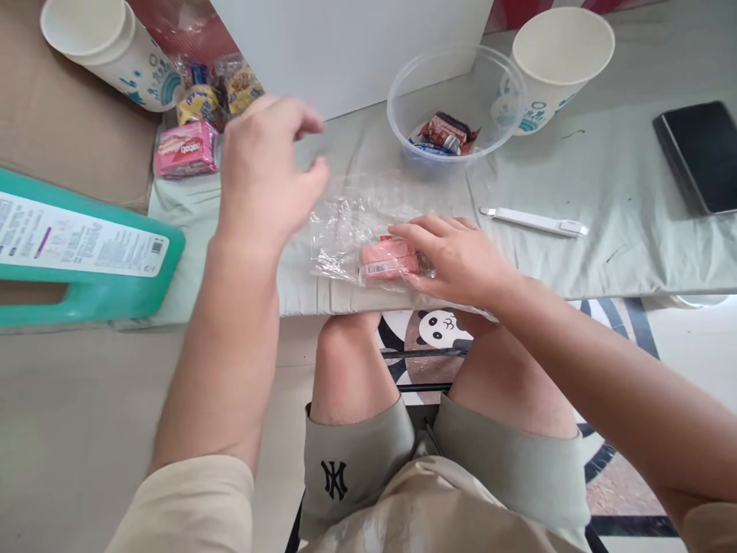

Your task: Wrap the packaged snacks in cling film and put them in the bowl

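Pink snack packet point(388, 259) inside clear plastic bag point(351, 226). Pale grey-green cloth on worktop point(604, 200). Teal jug point(86, 261) with white printed label. White paper cups point(561, 57) with blue print. Transparent bowl point(454, 100) holding red-brown and blue wrappers. Black phone point(699, 153). White pen-like tool point(535, 221). Black-and-white panda pattern on floor mat point(443, 330). Grey-olive shorts point(357, 461) with black logo.

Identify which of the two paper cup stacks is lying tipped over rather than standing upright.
The paper cups at the far left lie tilted on their side; the single cup beside the clear bowl stands upright.

Cloth-covered table point(604, 200), clear bowl point(403, 92), paper cup point(561, 54), phone point(699, 153)
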`<move>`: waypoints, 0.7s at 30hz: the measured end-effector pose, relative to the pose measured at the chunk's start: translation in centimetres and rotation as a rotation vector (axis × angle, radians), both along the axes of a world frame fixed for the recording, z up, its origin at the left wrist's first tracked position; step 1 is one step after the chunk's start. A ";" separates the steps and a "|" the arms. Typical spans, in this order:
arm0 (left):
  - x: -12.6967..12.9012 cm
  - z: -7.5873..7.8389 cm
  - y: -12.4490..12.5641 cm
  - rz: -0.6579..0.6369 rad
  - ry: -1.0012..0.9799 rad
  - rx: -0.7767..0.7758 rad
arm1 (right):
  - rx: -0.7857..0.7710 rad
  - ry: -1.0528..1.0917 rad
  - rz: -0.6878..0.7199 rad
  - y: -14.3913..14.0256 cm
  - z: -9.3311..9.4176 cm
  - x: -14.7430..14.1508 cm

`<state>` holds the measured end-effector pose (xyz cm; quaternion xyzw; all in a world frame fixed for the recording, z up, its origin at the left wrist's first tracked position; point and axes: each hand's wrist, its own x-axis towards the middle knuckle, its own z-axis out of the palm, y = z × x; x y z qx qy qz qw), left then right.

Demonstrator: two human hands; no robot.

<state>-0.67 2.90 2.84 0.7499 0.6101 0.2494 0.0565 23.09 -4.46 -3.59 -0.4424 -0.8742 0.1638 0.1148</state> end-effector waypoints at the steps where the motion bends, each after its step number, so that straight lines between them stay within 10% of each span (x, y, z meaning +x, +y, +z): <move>1: 1.4 1.2 -0.3 -0.138 -0.008 -0.027 | 0.007 -0.030 0.023 0.1 0.1 -0.1; 4: 5.1 2.5 -0.5 -0.424 0.040 -0.362 | 0.010 -0.142 0.026 0.1 0.1 -0.4; 7: 6.0 1.5 -0.8 -0.433 0.197 -0.493 | -0.023 -0.217 -0.032 0.2 0.1 -0.9; 15: -1.8 -1.9 -6.4 -0.375 0.024 -0.758 | -0.158 0.013 -0.049 0.8 -1.5 0.1; 21: 0.3 1.4 -7.9 -0.566 -0.142 -0.813 | -0.084 0.218 -0.044 0.8 -4.1 0.8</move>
